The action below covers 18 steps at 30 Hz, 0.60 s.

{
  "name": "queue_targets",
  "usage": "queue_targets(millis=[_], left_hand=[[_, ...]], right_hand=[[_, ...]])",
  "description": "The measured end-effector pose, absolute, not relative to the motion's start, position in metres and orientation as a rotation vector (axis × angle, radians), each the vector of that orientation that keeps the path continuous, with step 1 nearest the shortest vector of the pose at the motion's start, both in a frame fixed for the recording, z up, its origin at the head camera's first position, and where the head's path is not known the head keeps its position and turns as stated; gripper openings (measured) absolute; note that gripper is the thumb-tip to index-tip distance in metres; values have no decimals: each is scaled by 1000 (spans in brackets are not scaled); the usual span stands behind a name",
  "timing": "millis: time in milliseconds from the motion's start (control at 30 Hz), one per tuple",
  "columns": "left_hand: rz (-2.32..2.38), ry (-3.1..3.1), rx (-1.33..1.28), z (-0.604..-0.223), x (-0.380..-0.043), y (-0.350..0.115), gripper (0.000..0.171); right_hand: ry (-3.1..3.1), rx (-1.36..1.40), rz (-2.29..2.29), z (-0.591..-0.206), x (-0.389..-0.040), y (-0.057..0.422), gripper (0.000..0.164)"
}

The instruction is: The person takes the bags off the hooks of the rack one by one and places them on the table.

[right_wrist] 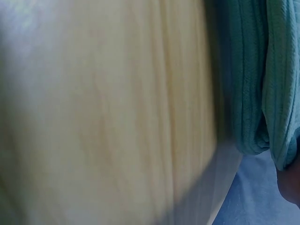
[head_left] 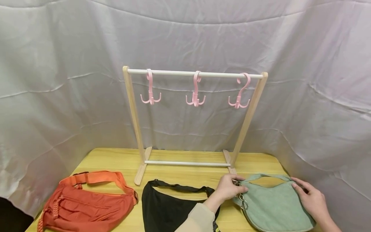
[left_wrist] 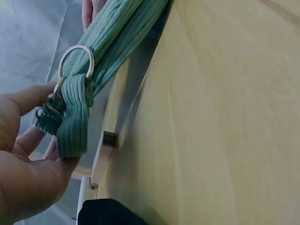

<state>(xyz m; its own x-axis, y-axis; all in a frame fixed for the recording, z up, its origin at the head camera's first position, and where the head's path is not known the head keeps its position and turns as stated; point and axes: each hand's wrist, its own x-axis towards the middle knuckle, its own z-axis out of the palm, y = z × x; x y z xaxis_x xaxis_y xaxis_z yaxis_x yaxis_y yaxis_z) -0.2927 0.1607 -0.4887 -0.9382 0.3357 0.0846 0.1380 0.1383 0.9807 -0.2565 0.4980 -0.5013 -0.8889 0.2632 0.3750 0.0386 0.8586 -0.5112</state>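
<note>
A mint-green shoulder bag (head_left: pixel 275 206) with a short strap is at the right of the table in the head view. My left hand (head_left: pixel 229 188) pinches its upper left corner, beside metal rings (head_left: pixel 243 203). In the left wrist view, the thumb and fingers of that hand (left_wrist: pixel 28 154) are around the ribbed strap end (left_wrist: pixel 74 112) below a large ring (left_wrist: pixel 77 61). The right hand (head_left: pixel 313 198) holds the bag's upper right corner, thumb in front, other fingers mostly hidden behind. Only a bit of that hand and the bag's folded edge (right_wrist: pixel 281 84) show in the right wrist view.
A wooden rack (head_left: pixel 134 112) with a white top bar (head_left: pixel 174 73) stands behind the bags. Pink hooks hang at its left (head_left: pixel 150 87), middle (head_left: pixel 195 90) and right (head_left: pixel 240 91). A black bag (head_left: pixel 165 209) and an orange-red bag (head_left: pixel 90 206) lie on the yellow wooden table (head_left: pixel 116 158).
</note>
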Motion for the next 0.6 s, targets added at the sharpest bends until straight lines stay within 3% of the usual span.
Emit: queue_targets(millis=[600], left_hand=[[1780,2364,212,-493,-286,168,16]], right_hand=[[-2831,-262,783,-505,-261,503,54]])
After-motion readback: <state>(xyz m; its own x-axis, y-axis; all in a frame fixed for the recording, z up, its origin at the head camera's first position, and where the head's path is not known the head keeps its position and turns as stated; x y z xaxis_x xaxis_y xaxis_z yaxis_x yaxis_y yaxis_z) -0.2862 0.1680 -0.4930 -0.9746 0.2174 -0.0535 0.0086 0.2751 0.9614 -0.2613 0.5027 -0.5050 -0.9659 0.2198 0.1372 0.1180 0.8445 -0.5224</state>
